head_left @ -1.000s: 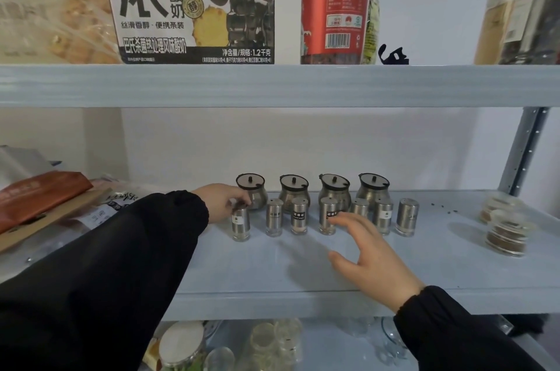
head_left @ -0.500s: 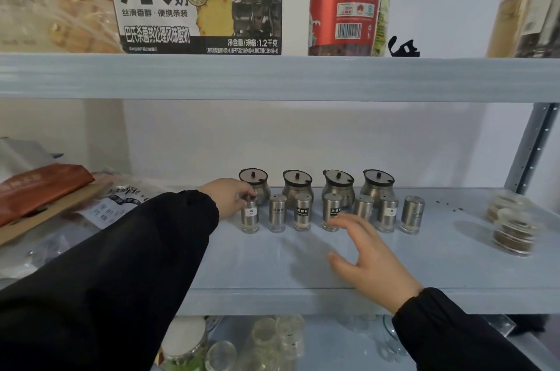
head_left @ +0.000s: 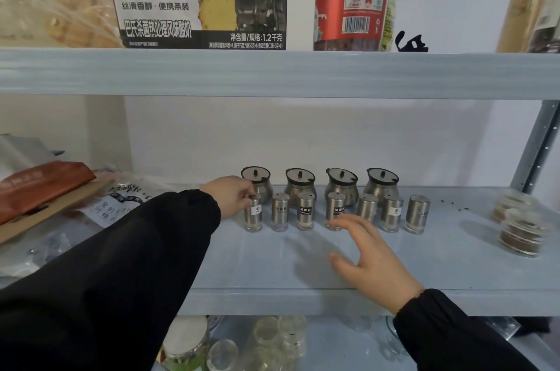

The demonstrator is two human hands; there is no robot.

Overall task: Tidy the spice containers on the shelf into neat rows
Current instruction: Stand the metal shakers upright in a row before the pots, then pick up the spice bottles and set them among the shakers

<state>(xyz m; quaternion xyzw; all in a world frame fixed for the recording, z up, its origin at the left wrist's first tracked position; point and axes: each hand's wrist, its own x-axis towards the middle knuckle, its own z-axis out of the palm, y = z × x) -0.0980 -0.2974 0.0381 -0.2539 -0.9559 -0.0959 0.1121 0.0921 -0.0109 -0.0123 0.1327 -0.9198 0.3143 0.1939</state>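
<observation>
Several small steel spice shakers stand in a front row on the grey middle shelf (head_left: 454, 264), from the leftmost shaker (head_left: 254, 214) to the rightmost shaker (head_left: 417, 213). Behind them is a row of round steel pots with black-rimmed lids (head_left: 341, 185). My left hand (head_left: 230, 199) is shut on the top of the leftmost shaker. My right hand (head_left: 369, 252) hovers open over the shelf, its fingertips just in front of the fourth shaker (head_left: 335, 210), touching nothing that I can see.
Bags and a brown packet (head_left: 39, 185) crowd the shelf's left end. Stacked clear spice jars (head_left: 519, 231) sit at the right, near the metal upright (head_left: 536, 152). The upper shelf (head_left: 272, 72) carries a printed carton and a red-labelled jar. Glass jars stand on the lower shelf.
My left hand has slid the leftmost shaker a little right, closer to its neighbour. My right hand has stayed open, hovering in nearly the same spot.
</observation>
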